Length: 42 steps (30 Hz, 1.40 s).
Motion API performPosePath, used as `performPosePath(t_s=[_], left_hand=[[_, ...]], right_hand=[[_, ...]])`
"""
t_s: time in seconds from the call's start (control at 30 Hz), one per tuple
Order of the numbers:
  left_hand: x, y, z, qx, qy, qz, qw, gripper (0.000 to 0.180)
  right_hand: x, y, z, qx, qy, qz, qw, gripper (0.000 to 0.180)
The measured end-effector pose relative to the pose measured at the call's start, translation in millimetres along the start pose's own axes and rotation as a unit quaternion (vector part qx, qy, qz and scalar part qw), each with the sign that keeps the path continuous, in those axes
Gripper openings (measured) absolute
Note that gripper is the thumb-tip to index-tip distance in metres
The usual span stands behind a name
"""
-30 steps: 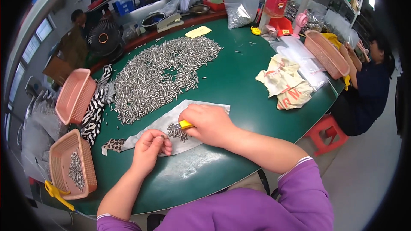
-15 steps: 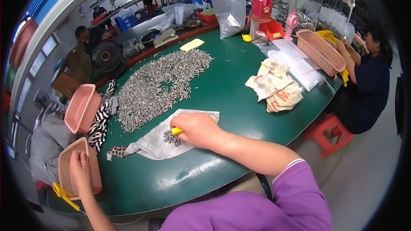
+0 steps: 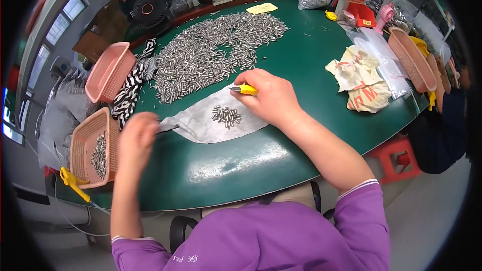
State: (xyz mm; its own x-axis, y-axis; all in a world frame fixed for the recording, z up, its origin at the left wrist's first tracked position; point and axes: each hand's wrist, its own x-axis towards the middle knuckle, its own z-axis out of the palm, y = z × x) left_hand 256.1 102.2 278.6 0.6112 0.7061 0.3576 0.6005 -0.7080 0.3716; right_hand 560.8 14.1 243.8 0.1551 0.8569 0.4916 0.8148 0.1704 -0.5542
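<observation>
My right hand (image 3: 273,98) is closed round a yellow utility knife (image 3: 244,90), its tip pointing left above the grey cloth (image 3: 201,120). Just below the knife, a small heap of short silvery metal pins (image 3: 227,116) lies on that cloth. My left hand (image 3: 138,138), smeared by motion, is over the table beside the cloth's narrow left end; its fingers cannot be made out. To its left stands a pink plastic basket (image 3: 80,145) with more pins inside. Behind the cloth, a large pile of the same pins (image 3: 211,50) spreads over the green table (image 3: 296,50).
Another pink basket (image 3: 108,73) and a zebra-print cloth (image 3: 128,93) lie at the left, with a yellow air gun (image 3: 74,180) at the table edge. A crumpled cream bag (image 3: 364,83) and clear plastic bags (image 3: 389,65) are at the right. A co-worker sits beyond another pink basket (image 3: 411,60).
My left hand has left the basket and moved right toward the cloth. My right hand with the knife has lifted off the small heap, now uncovered. The view has shifted downward and left.
</observation>
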Motion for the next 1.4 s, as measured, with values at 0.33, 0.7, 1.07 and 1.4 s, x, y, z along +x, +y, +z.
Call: performPosePath(t_s=[0.33, 0.7, 1.07, 1.4], left_hand=[[69.3, 46.4, 81.9, -0.088, -0.141, 0.078, 0.983, 0.010], [101.5, 50.5, 74.1, -0.077, -0.278, 0.022, 0.957, 0.015], [67.5, 52.0, 54.9, -0.129, -0.153, 0.008, 0.980, 0.004], [-2.8, 53.7, 66.9, -0.624, -0.076, -0.209, 0.749, 0.017]], right_hand=[[-2.0, 4.0, 2.5, -0.016, 0.017, -0.058, 0.998, 0.025], [-4.1, 4.0, 4.8, -0.020, -0.010, -0.058, 0.998, 0.027], [-7.0, 0.3, 1.8, -0.003, -0.003, -0.052, 0.999, 0.025], [-9.3, -26.2, -5.2, 0.121, -0.048, -0.118, 0.984, 0.027]])
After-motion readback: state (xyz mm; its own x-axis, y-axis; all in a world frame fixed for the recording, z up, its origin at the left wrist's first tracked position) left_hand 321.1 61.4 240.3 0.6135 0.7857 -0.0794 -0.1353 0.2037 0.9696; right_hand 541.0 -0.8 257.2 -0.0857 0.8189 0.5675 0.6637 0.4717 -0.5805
